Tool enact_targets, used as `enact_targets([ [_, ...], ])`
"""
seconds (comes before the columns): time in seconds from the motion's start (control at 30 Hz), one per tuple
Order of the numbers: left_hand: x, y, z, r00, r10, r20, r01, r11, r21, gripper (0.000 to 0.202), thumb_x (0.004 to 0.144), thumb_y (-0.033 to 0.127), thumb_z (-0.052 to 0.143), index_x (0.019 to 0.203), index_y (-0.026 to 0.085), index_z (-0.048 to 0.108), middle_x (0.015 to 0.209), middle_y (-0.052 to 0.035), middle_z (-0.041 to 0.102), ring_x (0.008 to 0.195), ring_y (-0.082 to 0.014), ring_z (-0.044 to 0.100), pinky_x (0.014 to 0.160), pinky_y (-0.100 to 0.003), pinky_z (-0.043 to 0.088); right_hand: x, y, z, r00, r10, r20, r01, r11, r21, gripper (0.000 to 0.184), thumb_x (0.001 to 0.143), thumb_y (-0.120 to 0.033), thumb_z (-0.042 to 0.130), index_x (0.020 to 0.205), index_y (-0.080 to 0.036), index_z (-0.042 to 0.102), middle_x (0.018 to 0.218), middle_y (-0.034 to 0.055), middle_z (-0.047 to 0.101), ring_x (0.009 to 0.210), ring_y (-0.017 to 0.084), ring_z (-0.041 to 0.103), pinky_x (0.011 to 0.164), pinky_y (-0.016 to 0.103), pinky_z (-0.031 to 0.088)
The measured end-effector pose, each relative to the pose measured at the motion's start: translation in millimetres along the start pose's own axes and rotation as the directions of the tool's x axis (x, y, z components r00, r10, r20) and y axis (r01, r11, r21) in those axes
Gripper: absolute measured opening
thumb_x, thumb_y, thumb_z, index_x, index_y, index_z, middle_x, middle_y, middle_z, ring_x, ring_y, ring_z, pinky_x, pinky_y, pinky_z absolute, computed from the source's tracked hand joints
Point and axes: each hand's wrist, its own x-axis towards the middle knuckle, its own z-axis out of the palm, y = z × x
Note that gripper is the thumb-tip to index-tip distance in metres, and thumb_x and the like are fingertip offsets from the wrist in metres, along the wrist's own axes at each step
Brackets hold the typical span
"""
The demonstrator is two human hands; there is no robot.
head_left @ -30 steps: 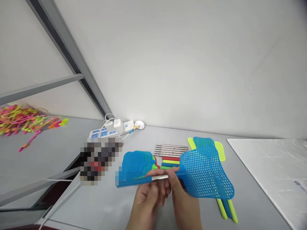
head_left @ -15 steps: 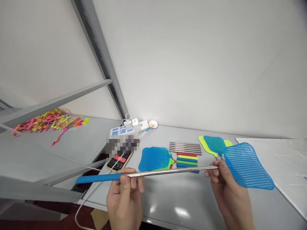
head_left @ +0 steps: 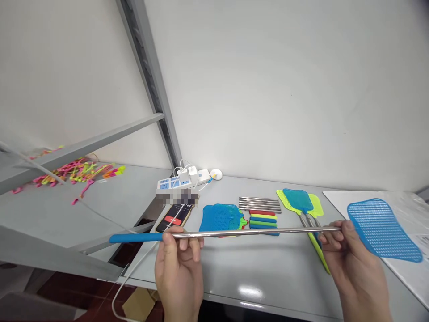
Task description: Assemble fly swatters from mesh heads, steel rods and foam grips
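A blue fly swatter (head_left: 384,230) with an extended telescopic metal rod stretches level above the table, held in both hands. My left hand (head_left: 179,268) is closed round the rod where it meets the blue handle. Near the swatter's mesh head, my right hand (head_left: 351,259) pinches the other end of the rod. Beyond lie a stack of blue mesh heads (head_left: 219,218), a row of metal rods (head_left: 259,204) and several coloured handle grips (head_left: 263,219). Assembled swatters with green and blue heads (head_left: 298,200) rest behind my right hand, which partly covers them.
A phone (head_left: 176,218) with a white cable lies left of the mesh heads, below a power strip (head_left: 182,180) with chargers. Colourful small plastic pieces (head_left: 80,172) are heaped on the left surface, behind a grey metal frame (head_left: 152,89). White plastic-wrapped sheeting (head_left: 409,277) covers the right side.
My right hand has moved right with the swatter's head, drawing the rod out longer. My left hand still grips the handle end. The view has shifted slightly.
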Motion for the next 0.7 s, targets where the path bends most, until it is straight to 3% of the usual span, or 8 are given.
enact_targets([
  [0.17, -15, -30, 6.5, 0.965, -0.233, 0.12, 0.226, 0.971, 0.071, 0.035, 0.09, 0.052, 0.06, 0.092, 0.018, 0.069, 0.063, 0.004, 0.044, 0.053, -0.0083, 0.044, 0.064, -0.027, 0.048, -15, 19, 3, 0.989, 0.051, 0.142, -0.038, 0.995, -0.092, 0.025, 0.074, -0.038, 0.081, 0.082, -0.018, 0.069, 0.059, -0.0053, 0.047, 0.051, 0.007, 0.043, 0.051, 0.024, 0.05],
  [0.23, -15, -37, 9.2, 0.964, -0.234, 0.125, 0.223, 0.97, 0.096, 0.036, 0.089, 0.052, 0.062, 0.092, 0.017, 0.069, 0.062, 0.0048, 0.041, 0.052, -0.0074, 0.042, 0.064, -0.026, 0.047, -19, 25, 1, 0.986, 0.05, 0.159, -0.032, 0.993, -0.118, 0.024, 0.076, -0.038, 0.08, 0.085, -0.018, 0.07, 0.061, -0.0043, 0.049, 0.054, 0.008, 0.045, 0.053, 0.025, 0.05],
  [0.33, -6, -37, 14.7, 0.976, -0.195, 0.095, 0.185, 0.976, 0.111, 0.032, 0.086, 0.048, 0.068, 0.091, 0.016, 0.069, 0.061, 0.006, 0.038, 0.051, -0.0068, 0.04, 0.061, -0.025, 0.046, -9, 24, -10, 0.995, 0.017, 0.095, -0.008, 0.996, -0.093, 0.024, 0.075, -0.037, 0.081, 0.085, -0.018, 0.069, 0.064, -0.0039, 0.05, 0.055, 0.008, 0.045, 0.053, 0.025, 0.049],
  [0.43, 14, -25, 19.3, 0.991, -0.127, 0.034, 0.124, 0.99, 0.07, 0.026, 0.088, 0.042, 0.065, 0.087, 0.016, 0.065, 0.061, 0.0067, 0.037, 0.047, -0.0068, 0.035, 0.056, -0.024, 0.044, 22, 5, -33, 0.999, -0.022, -0.03, 0.022, 0.999, 0.023, 0.023, 0.074, -0.034, 0.081, 0.08, -0.017, 0.066, 0.062, -0.0061, 0.044, 0.052, 0.006, 0.039, 0.05, 0.02, 0.047],
  [0.57, 39, -6, 26.5, 0.997, 0.008, -0.076, -0.007, 1.0, 0.02, 0.028, 0.091, 0.033, 0.063, 0.071, 0.018, 0.049, 0.063, 0.0075, 0.033, 0.046, -0.0069, 0.027, 0.051, -0.021, 0.041, 58, -32, -75, 0.962, -0.178, -0.206, 0.2, 0.975, 0.092, 0.024, 0.072, -0.025, 0.081, 0.07, -0.018, 0.058, 0.063, -0.0073, 0.038, 0.05, 0.005, 0.032, 0.047, 0.015, 0.043],
  [0.7, 44, -2, 40.8, 0.998, -0.044, -0.038, 0.047, 0.996, 0.077, 0.023, 0.091, 0.029, 0.059, 0.076, 0.02, 0.046, 0.067, 0.0072, 0.034, 0.045, -0.0072, 0.026, 0.05, -0.023, 0.041, 63, -56, -93, 0.965, -0.212, -0.155, 0.207, 0.977, -0.049, 0.023, 0.076, -0.03, 0.078, 0.072, -0.02, 0.058, 0.066, -0.0053, 0.041, 0.056, 0.008, 0.041, 0.051, 0.021, 0.047],
])
